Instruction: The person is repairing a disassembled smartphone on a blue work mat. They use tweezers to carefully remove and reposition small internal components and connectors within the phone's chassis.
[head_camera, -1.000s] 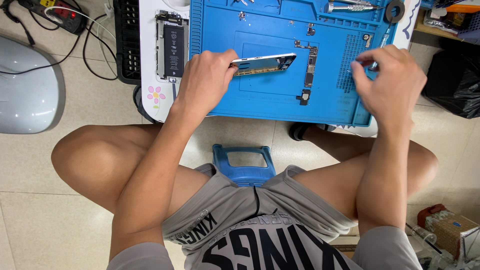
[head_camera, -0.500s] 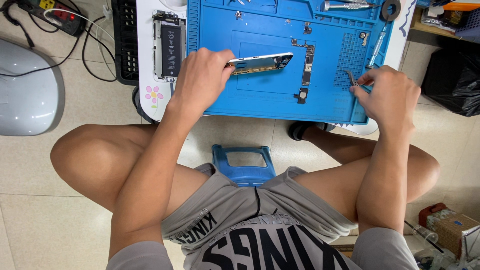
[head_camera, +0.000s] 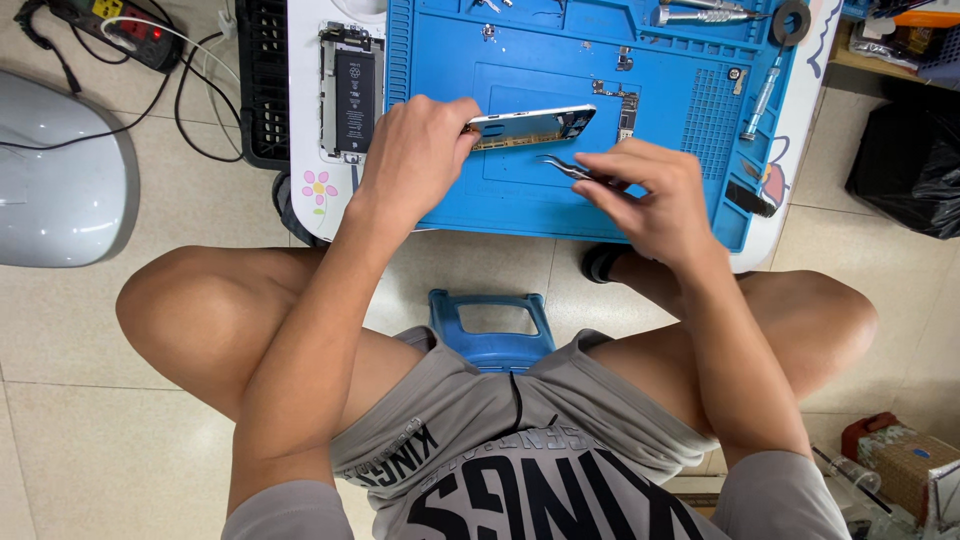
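Your left hand (head_camera: 415, 160) grips the near end of a phone frame (head_camera: 530, 127), a thin flat metal shell tipped up on its long edge; your fingers are closed tight on it, and the bright polished rim faces the camera. The frame stands on the blue silicone work mat (head_camera: 520, 205), a soft matte sheet with raised borders and small moulded trays along its far side. Your right hand (head_camera: 650, 195) pinches a pair of slim steel tweezers (head_camera: 562, 168); thumb and first fingers are pressed together on the shanks, and the curved pointed tips reach just under the lower edge of the frame; I cannot tell if the tips touch it.

Left of the mat, on the white table (head_camera: 305, 150), lies an opened phone (head_camera: 347, 92) with a black rectangular battery inside. On the right part of the mat lies a thin metal screwdriver (head_camera: 759, 98) beside a fine grid texture; a small circuit board (head_camera: 626, 105) rests just behind the frame. You sit on a blue plastic stool (head_camera: 488, 325) over a smooth tiled floor.
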